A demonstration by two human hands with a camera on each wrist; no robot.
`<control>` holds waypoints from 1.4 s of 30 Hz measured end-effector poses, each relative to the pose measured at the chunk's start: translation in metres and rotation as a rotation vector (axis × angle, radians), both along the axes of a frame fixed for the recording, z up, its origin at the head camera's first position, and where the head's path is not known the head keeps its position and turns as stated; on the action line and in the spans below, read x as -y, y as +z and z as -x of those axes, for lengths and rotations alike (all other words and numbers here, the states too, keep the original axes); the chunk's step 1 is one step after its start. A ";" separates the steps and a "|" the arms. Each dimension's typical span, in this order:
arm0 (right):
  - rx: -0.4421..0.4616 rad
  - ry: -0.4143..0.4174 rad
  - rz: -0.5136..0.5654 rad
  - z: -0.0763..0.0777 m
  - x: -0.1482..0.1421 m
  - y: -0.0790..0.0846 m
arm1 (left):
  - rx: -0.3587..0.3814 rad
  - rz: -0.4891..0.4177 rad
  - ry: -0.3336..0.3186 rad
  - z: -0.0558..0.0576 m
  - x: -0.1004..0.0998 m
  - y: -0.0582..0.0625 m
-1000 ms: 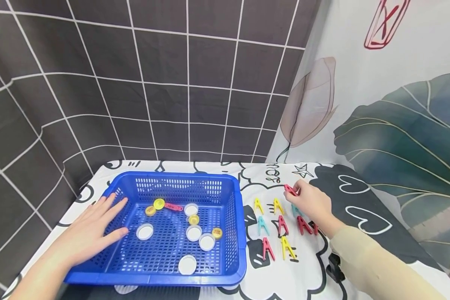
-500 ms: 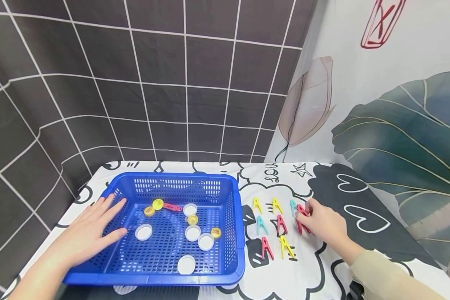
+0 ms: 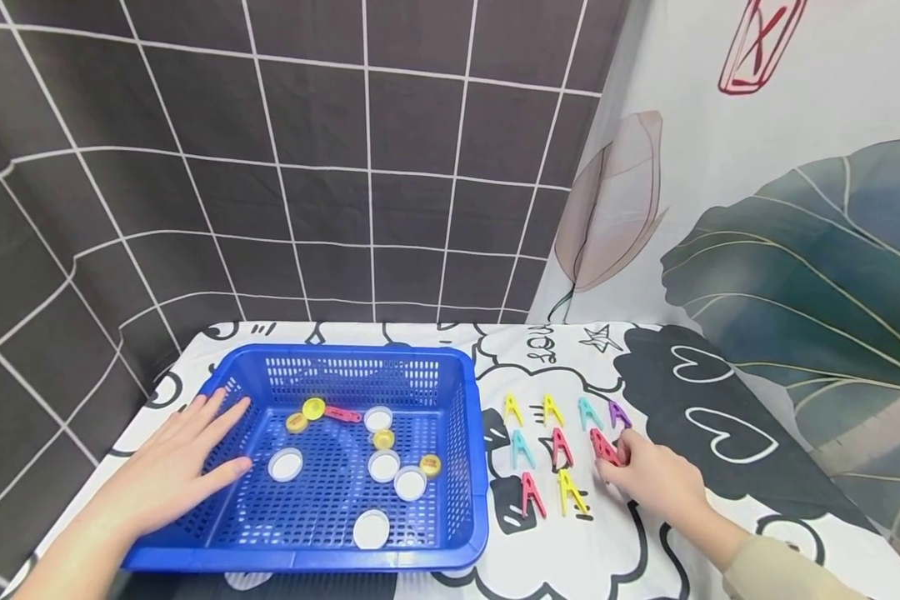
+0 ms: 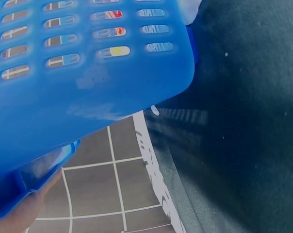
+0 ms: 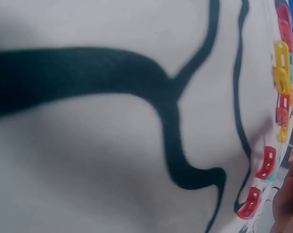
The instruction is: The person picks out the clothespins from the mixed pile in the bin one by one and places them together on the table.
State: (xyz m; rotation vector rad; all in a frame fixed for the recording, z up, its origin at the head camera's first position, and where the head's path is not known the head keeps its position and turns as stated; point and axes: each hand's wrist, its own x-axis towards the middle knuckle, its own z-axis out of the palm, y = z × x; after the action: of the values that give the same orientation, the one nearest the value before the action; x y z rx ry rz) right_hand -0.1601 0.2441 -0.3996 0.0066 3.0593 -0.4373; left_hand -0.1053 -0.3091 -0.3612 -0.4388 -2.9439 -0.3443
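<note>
My left hand (image 3: 165,483) lies over the left rim of a blue plastic basket (image 3: 307,558), fingers straight and spread. The left wrist view shows the basket wall (image 4: 88,97) close up. To the right of the basket, my right hand (image 3: 656,475) pinches a red clothespin (image 3: 602,446) low over the cloth, its fingers partly covering it. Beside it stand a purple clothespin (image 3: 618,414), a teal clothespin (image 3: 588,412) and another red clothespin (image 3: 561,447). Nearer the front are a yellow clothespin (image 3: 570,492) and a red one. Two yellow clothespins and another teal clothespin (image 3: 521,450) complete the rows.
Inside the basket lie several white caps (image 3: 371,529), several yellow caps (image 3: 430,465) and a flat pink strip (image 3: 342,413). A black-and-white patterned cloth (image 3: 540,550) covers the table. Behind it hangs a dark grid curtain (image 3: 412,208), with a leaf-printed curtain (image 3: 810,250) at the right.
My right hand has come toward me from the back of the rows, uncovering the teal and purple clothespins. My left hand stays on the basket rim.
</note>
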 end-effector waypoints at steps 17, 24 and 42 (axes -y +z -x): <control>0.041 0.010 -0.003 -0.013 -0.003 -0.015 | -0.037 0.002 -0.011 -0.001 0.001 0.000; 0.042 0.015 -0.001 -0.017 -0.004 -0.018 | -0.047 0.002 -0.017 0.000 0.001 -0.001; 0.013 -0.010 0.051 -0.022 -0.007 -0.026 | -0.029 0.002 -0.009 0.000 0.000 -0.001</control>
State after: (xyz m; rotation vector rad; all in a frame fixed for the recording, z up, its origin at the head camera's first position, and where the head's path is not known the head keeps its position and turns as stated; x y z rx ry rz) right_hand -0.1382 0.2511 -0.4254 0.0220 3.0351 -0.5143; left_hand -0.1054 -0.3094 -0.3617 -0.4541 -2.9154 -0.3336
